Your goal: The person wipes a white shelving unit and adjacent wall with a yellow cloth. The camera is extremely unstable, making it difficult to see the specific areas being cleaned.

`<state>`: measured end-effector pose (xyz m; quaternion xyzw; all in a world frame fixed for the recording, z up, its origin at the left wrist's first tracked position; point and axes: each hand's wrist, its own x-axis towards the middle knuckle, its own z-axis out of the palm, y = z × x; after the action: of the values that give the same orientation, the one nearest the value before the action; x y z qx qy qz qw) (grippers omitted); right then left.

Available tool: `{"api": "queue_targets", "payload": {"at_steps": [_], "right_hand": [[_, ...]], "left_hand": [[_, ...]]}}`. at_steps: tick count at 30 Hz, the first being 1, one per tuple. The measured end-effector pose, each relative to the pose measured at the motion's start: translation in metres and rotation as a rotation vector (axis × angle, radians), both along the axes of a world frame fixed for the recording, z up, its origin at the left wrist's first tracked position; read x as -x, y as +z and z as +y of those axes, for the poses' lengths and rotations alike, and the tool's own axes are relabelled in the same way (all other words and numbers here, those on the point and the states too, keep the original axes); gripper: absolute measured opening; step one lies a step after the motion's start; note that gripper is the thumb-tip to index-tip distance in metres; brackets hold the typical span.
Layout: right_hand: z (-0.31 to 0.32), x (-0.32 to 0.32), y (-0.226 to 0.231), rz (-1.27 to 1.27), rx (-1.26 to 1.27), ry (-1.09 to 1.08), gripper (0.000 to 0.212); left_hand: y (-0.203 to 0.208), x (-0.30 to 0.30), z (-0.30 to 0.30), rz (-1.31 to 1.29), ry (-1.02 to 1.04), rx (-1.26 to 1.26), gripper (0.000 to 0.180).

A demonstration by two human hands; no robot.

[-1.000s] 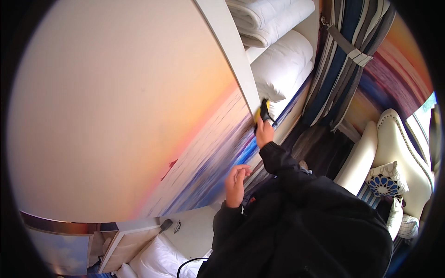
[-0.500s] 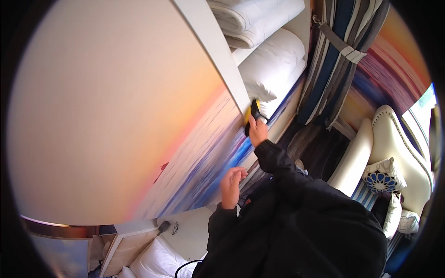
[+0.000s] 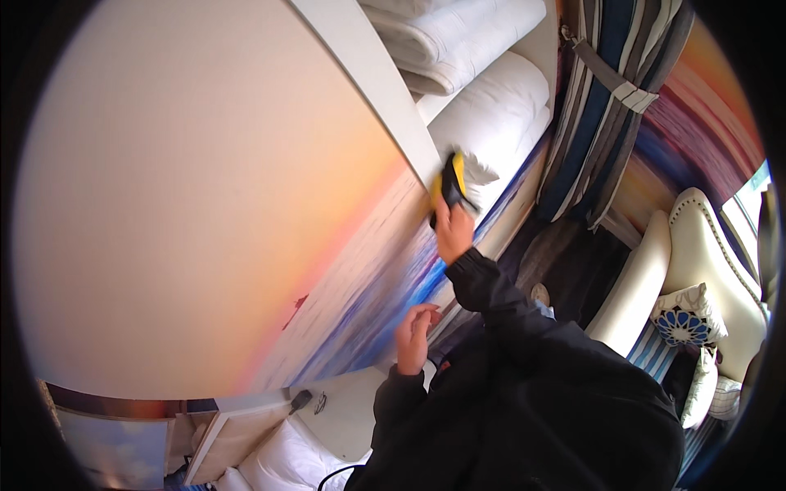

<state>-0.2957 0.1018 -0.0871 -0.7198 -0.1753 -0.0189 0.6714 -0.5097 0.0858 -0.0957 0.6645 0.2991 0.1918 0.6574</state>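
Note:
My right hand [image 3: 455, 236] is closed round a black-and-yellow hand tool [image 3: 452, 186], perhaps a brush; its working face is hidden. The tool lies against the white edge strip [image 3: 360, 74] at the side of a large panel [image 3: 221, 204] printed with a sunset sea. Just behind the tool is a white pillow [image 3: 491, 106] on a shelf. Lower down, my left hand [image 3: 413, 337] hovers near the panel's printed blue water, fingers loosely bent and apart, with nothing in it.
Folded white bedding [image 3: 458, 41] lies above the pillow. A striped curtain [image 3: 589, 123] hangs to the right, tied back. Farther right stands a cream studded sofa [image 3: 704, 254] with patterned cushions [image 3: 688, 317]. Another white pillow [image 3: 286, 458] lies at the lower left.
My right hand has tilted the tool and brought it slightly up along the panel's edge, so more yellow shows. My left hand has shifted slightly right and down. The whole view has shifted a little.

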Motion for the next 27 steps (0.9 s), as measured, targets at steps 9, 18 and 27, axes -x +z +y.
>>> {"api": "queue_targets", "payload": {"at_steps": [9, 18, 27], "right_hand": [[0.024, 0.017, -0.024, -0.313, -0.224, 0.157, 0.054], [0.019, 0.01, 0.054, -0.292, -0.149, 0.025, 0.032], [0.013, 0.001, -0.131, 0.418, 0.323, -0.08, 0.05]], "left_hand": [[0.004, 0.001, -0.004, -0.042, 0.002, -0.021, 0.019], [-0.006, -0.005, 0.003, -0.043, 0.028, -0.011, 0.019], [0.009, -0.019, 0.007, -0.07, -0.07, -0.004, 0.019]]}}
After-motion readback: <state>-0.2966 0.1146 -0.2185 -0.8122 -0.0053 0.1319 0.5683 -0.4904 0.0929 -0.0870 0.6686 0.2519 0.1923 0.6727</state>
